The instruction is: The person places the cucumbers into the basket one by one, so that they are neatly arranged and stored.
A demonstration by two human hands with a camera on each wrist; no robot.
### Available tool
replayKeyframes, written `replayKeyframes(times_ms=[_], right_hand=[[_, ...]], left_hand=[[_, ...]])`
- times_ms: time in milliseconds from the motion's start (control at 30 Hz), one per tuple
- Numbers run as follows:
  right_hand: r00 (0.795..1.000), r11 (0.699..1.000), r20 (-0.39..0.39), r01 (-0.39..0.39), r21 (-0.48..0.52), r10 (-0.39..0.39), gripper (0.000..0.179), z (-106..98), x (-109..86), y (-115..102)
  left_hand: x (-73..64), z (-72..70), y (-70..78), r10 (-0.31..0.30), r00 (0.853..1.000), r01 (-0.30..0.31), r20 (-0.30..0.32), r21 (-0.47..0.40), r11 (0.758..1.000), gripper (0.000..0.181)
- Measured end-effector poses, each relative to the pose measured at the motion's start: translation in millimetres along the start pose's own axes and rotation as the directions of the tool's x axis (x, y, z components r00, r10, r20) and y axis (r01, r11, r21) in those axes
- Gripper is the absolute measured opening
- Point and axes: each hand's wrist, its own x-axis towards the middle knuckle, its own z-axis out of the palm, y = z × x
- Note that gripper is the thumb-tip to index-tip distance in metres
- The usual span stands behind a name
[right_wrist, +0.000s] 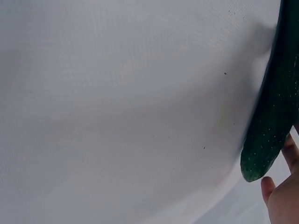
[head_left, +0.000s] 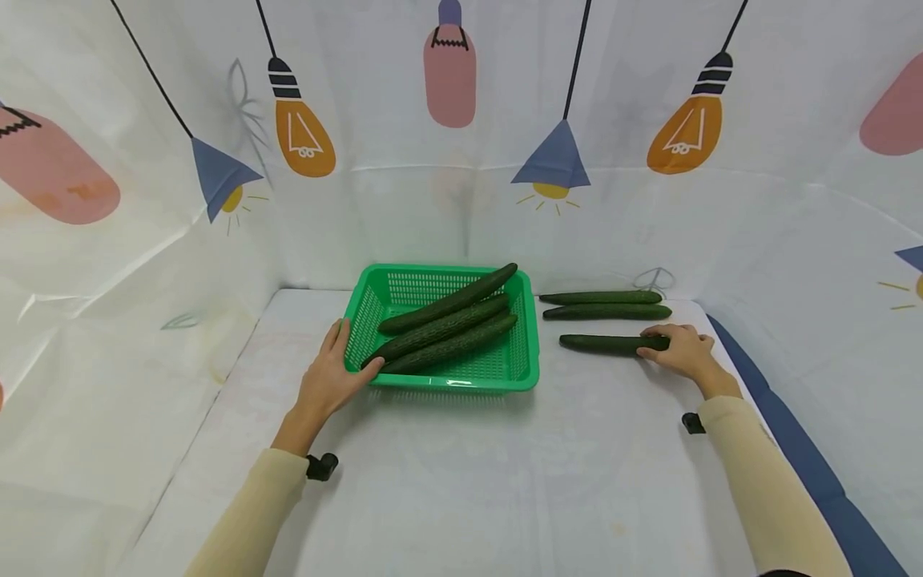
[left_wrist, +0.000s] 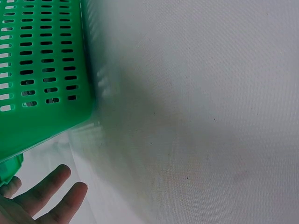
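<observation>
A green plastic basket (head_left: 441, 383) holds three dark green cucumbers (head_left: 450, 300) lying at a slant, one reaching over the back right rim. My left hand (head_left: 333, 377) rests on the basket's front left corner, thumb over the front rim and fingers along the left side. In the left wrist view its fingers (left_wrist: 65, 205) are straight and spread beside the basket. At the right, my right hand (head_left: 681, 351) grips the right end of another cucumber (head_left: 598, 344) between thumb and fingers. The right wrist view shows that cucumber (right_wrist: 275, 112) close over the white cloth.
Two more cucumbers (head_left: 606, 311) lie side by side behind the gripped one, right of the basket. The white cloth-covered table (head_left: 469, 481) extends toward me. A patterned curtain (head_left: 404, 208) hangs behind, and a blue strip (head_left: 786, 425) runs along the right edge.
</observation>
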Motion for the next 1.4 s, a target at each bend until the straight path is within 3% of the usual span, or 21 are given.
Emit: replayKeyframes(times_ms=[533,933,1133,1400], right_hand=[[1.000,0.998,-0.015,0.027,0.058,-0.026,0.037,0.3,-1.9,-6.6],[0.995,0.992,-0.039,0.095,0.088,-0.092,0.045,12.2,-11.4,-14.2],[0.998,0.987,-0.031,0.066,0.145,-0.062,0.045,13.8,-15.9,-16.5],[0.996,0.989,-0.038,0.080,0.125,-0.076,0.046,12.2,-19.0,-22.5]], left_hand=[[-1.1,-0.4,-0.8,0.001,1.000,-0.001,-0.007,-0.002,1.000,0.105],[-0.6,0.0,-2.9,-0.001,1.000,0.001,-0.009,-0.007,1.000,0.106],[0.4,0.2,-2.9,0.003,1.000,-0.003,-0.005,-0.009,1.000,0.106],[0.8,1.1,-3.4,0.005,1.000,-0.005,0.000,-0.010,1.000,0.106]])
